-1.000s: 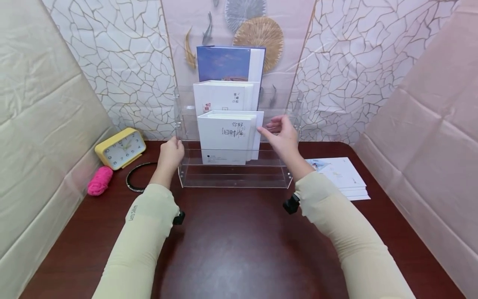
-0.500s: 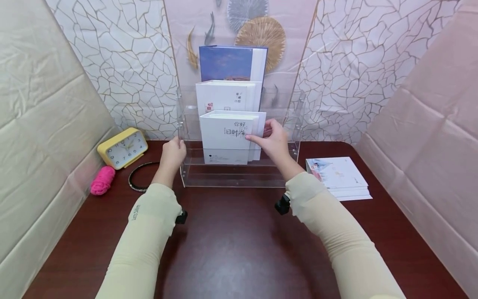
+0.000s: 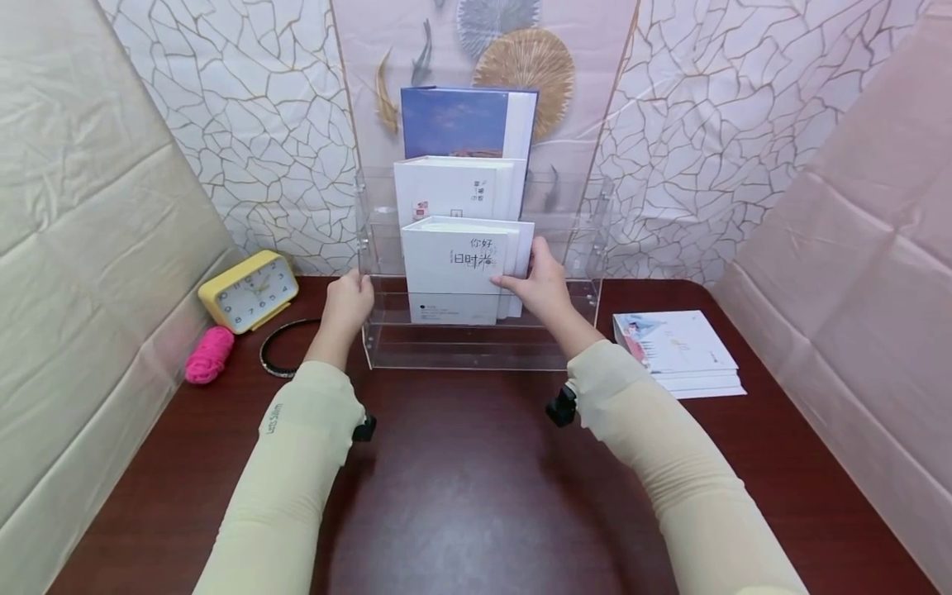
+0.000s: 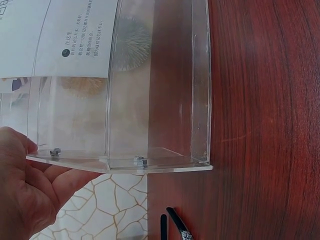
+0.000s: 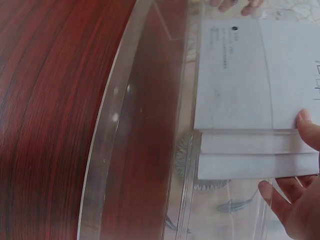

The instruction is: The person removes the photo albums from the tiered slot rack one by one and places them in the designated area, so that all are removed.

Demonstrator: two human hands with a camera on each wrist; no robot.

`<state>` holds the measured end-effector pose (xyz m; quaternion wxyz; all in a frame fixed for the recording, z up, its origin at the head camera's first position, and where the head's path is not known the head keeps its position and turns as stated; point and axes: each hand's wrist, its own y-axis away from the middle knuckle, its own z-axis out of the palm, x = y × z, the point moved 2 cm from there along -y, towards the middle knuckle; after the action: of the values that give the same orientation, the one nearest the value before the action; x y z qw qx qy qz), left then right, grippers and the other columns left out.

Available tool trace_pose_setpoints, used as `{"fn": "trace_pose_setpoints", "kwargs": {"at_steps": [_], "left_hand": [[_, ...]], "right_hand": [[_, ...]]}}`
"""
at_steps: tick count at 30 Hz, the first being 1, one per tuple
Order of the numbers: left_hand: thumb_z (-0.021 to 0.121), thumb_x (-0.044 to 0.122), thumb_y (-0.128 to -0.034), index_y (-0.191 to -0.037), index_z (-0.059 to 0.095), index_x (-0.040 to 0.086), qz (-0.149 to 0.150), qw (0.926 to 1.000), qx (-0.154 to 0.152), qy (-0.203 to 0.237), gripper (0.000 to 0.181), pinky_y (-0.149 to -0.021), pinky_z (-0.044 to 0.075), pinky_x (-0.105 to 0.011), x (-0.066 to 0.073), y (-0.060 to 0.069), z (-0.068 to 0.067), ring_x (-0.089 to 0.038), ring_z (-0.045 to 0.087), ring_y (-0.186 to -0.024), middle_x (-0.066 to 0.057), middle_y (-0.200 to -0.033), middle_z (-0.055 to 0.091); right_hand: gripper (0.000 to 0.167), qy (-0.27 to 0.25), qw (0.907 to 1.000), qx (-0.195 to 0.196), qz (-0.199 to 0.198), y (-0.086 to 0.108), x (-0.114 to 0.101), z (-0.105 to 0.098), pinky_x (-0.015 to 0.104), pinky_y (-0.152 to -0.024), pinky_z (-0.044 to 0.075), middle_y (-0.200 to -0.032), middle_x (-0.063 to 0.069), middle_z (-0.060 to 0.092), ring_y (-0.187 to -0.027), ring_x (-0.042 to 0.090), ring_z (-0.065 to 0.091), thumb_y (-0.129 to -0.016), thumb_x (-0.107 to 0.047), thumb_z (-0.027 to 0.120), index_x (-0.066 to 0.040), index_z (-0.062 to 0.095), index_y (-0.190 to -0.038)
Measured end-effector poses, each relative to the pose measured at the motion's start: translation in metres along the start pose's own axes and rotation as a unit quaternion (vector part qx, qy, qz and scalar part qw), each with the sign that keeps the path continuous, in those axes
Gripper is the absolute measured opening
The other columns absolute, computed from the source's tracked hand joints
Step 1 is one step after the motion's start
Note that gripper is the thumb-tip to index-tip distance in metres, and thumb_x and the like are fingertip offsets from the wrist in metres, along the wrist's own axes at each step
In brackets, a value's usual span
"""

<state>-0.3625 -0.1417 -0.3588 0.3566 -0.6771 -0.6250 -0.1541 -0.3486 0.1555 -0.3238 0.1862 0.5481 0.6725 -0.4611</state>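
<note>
Clear plastic rack (image 3: 476,358): stands on the counter (image 3: 461,479); the left hand (image 3: 349,306) grips its left side edge.
Front white book (image 3: 449,281): upright inside the rack.
Right hand (image 3: 549,287): thumb has just come onto the cover, other fingers behind; the book is now pinched, not only approached.
Room: open above the book's top edge; white stack (image 3: 677,343) lies right of the rack.

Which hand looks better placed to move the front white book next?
Probably the right hand: it grips the front white book by its right edge, thumb in front, fingers behind. The left hand holds the side of the clear rack, apart from the book.
</note>
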Motion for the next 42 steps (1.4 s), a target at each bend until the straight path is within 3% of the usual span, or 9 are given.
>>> {"fn": "trace_pose_setpoints", "kwargs": {"at_steps": [5,13,16,19,22,28,36,42], "left_hand": [[0.035,0.015,-0.0995,-0.104,0.054,-0.007,-0.018,0.9995,-0.025,0.008,0.03,-0.085,0.044,-0.05,-0.002,0.001,0.001,-0.039,0.056,-0.101,-0.029,-0.106,0.058],[0.036,0.016,-0.099,-0.103,0.054,-0.008,-0.022,0.9993,-0.03,0.001,0.03,-0.085,0.044,-0.049,0.002,-0.003,-0.001,-0.039,0.055,-0.101,-0.03,-0.105,0.058],[0.035,0.016,-0.0995,-0.119,0.052,-0.01,-0.024,0.9989,-0.039,0.0,0.037,-0.092,0.042,-0.049,0.001,-0.004,-0.001,-0.039,0.051,-0.112,-0.03,-0.118,0.054],[0.034,0.017,-0.0999,-0.133,0.04,-0.013,-0.025,0.9987,-0.044,-0.002,0.045,-0.099,0.036,-0.048,0.001,-0.005,-0.002,-0.039,0.042,-0.123,-0.031,-0.132,0.044],[0.034,0.018,-0.1,-0.137,0.033,-0.013,-0.027,0.9985,-0.047,-0.002,0.048,-0.103,0.031,-0.047,0.001,-0.006,-0.002,-0.038,0.036,-0.128,-0.03,-0.137,0.038],[0.034,0.017,-0.1,-0.135,0.038,-0.012,-0.028,0.9985,-0.046,0.005,0.046,-0.1,0.035,-0.047,0.001,-0.006,-0.002,-0.038,0.041,-0.124,-0.03,-0.133,0.043],[0.035,0.016,-0.0987,-0.118,0.052,-0.01,-0.018,0.9995,-0.023,-0.01,0.036,-0.092,0.041,-0.048,0.001,-0.007,-0.001,-0.039,0.052,-0.112,-0.03,-0.117,0.055],[0.035,0.017,-0.0996,-0.118,0.051,-0.009,-0.03,0.9989,-0.037,-0.004,0.036,-0.091,0.042,-0.048,0.0,-0.008,0.0,-0.038,0.052,-0.111,-0.029,-0.116,0.055]], "right_hand": [[0.058,-0.005,1.0,0.005,0.0,0.002,0.0,0.002,0.036,-0.077,0.049,-0.1,0.011,0.064,-0.088,0.025,0.061,-0.068,-0.011,0.084,-0.005,0.043,-0.109],[0.057,0.009,0.9999,0.01,-0.009,-0.004,-0.007,0.001,0.036,-0.076,0.048,-0.099,0.009,0.064,-0.087,0.024,0.06,-0.07,-0.014,0.084,-0.007,0.043,-0.109],[0.057,0.02,0.9996,0.008,-0.018,-0.007,-0.013,0.002,0.038,-0.076,0.047,-0.098,0.011,0.063,-0.086,0.025,0.059,-0.069,-0.014,0.084,-0.006,0.043,-0.108],[0.057,0.018,0.9992,0.003,-0.036,-0.011,-0.02,0.003,0.039,-0.078,0.047,-0.099,0.013,0.063,-0.088,0.027,0.058,-0.069,-0.012,0.084,-0.003,0.043,-0.108],[0.059,0.006,0.9984,-0.012,-0.054,-0.016,-0.025,0.004,0.038,-0.08,0.048,-0.102,0.015,0.061,-0.092,0.028,0.059,-0.07,-0.008,0.083,-0.002,0.044,-0.113],[0.061,0.0,0.9964,-0.033,-0.078,-0.023,-0.03,0.007,0.039,-0.083,0.047,-0.107,0.015,0.06,-0.097,0.028,0.058,-0.07,-0.003,0.081,-0.003,0.043,-0.118],[0.058,-0.012,0.9928,-0.034,-0.114,-0.026,-0.042,0.012,0.039,-0.085,0.045,-0.109,0.015,0.059,-0.099,0.028,0.056,-0.07,0.001,0.08,0.0,0.045,-0.116],[0.054,-0.01,0.9923,-0.044,-0.115,-0.028,-0.051,0.014,0.039,-0.086,0.044,-0.11,0.015,0.057,-0.099,0.027,0.055,-0.072,0.001,0.078,0.001,0.043,-0.113]]}}
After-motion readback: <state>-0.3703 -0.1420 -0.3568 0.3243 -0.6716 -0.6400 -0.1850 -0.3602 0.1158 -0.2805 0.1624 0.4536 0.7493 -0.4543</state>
